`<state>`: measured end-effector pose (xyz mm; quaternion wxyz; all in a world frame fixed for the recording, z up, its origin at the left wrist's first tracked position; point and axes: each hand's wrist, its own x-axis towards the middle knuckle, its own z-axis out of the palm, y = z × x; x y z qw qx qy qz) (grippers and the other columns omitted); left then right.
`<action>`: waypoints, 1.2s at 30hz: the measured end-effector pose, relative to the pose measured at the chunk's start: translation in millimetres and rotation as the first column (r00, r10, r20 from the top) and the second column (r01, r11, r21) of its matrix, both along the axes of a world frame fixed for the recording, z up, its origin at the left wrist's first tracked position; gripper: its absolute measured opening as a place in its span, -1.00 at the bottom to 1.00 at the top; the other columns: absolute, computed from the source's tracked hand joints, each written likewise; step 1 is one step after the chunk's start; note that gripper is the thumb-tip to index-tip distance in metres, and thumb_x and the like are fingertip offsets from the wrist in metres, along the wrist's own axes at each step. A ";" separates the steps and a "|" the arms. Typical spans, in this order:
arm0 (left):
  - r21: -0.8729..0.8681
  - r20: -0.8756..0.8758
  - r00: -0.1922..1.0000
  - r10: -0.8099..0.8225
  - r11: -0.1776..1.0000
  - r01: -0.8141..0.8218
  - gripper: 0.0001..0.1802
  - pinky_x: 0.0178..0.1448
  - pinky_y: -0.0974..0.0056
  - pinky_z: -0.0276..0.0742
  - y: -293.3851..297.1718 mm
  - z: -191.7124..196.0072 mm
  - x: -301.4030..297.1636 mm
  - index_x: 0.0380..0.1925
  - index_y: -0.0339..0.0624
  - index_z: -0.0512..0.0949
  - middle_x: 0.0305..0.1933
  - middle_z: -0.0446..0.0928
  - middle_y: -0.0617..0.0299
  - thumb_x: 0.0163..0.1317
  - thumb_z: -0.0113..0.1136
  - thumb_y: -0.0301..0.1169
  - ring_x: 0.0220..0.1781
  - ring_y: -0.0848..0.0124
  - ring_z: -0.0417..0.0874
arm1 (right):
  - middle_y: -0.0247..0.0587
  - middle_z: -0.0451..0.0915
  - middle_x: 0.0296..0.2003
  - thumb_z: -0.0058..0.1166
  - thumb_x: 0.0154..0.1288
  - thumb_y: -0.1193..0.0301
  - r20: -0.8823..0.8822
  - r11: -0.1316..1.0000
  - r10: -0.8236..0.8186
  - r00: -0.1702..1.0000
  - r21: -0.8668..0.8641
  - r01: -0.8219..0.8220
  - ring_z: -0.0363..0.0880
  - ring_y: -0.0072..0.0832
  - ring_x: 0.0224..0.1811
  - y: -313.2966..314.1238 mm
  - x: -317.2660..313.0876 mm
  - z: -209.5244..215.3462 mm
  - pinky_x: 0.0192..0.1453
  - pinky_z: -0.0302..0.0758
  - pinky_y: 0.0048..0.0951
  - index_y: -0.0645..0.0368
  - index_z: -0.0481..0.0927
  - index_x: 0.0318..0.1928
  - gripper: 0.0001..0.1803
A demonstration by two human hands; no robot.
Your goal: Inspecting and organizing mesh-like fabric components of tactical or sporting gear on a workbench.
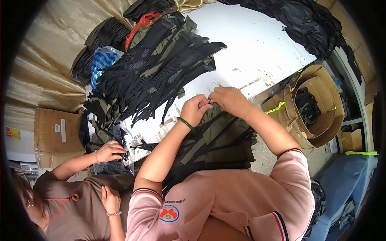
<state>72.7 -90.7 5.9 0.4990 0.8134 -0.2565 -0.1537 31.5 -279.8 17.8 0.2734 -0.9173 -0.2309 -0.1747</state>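
Both my hands meet just past the table's front edge, pinching the end of an olive-green and black fabric strip [212,113]. My left hand [194,109] grips it with thumb and forefinger, a dark band around that wrist. My right hand [230,101] is closed at the same end, its fingertips nearly touching the left ones. What lies right between the fingertips is too small to make out. From there the strip hangs toward my lap, where more black and olive fabric strips [225,150] are draped. A large heap of similar mesh strips [161,60] covers the white table beyond.
At left a co-worker's hand [110,152] holds a small black item close to the table corner. An open cardboard box [289,116] with black pieces inside stands at right. Black sheeting [309,24] lies at the far right; another carton [60,136] sits at left.
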 end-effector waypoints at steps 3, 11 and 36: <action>-0.026 0.134 0.991 -0.023 0.999 0.027 -0.85 -0.40 0.34 0.37 3.1 8.2 -14.0 -0.52 -0.29 0.48 -0.59 0.44 0.28 0.07 0.30 -0.53 -0.55 0.46 0.43 | -0.15 0.50 -0.49 0.12 0.13 0.43 -0.042 0.998 -0.036 0.998 0.043 0.038 0.56 -0.19 -0.40 2.0 4.0 3.2 -0.34 0.47 -0.24 0.15 0.52 -0.38 -0.92; 0.050 0.460 0.887 -0.043 0.999 0.022 -0.89 -0.31 0.23 0.45 2.3 19.9 -42.3 -0.42 -0.26 0.51 -0.50 0.48 0.10 0.09 0.25 -0.50 -0.43 0.17 0.55 | -0.48 0.38 -0.62 0.08 0.16 0.40 -0.751 0.342 0.250 0.612 0.659 0.670 0.30 -0.68 -0.57 19.7 -11.7 -26.6 -0.50 0.21 -0.56 0.14 0.50 -0.50 -0.86; -0.495 -0.656 0.725 -0.210 0.845 -0.203 -0.93 -0.27 0.47 0.52 10.2 25.3 -15.7 -0.31 -0.31 0.57 -0.40 0.61 0.22 0.24 0.13 -0.56 -0.41 0.52 0.60 | -0.47 0.43 -0.48 0.08 0.30 0.35 -0.276 -0.240 0.660 0.699 0.804 0.545 0.35 -0.66 -0.45 37.8 -47.9 -14.2 -0.29 0.29 -0.62 0.12 0.49 -0.29 -0.88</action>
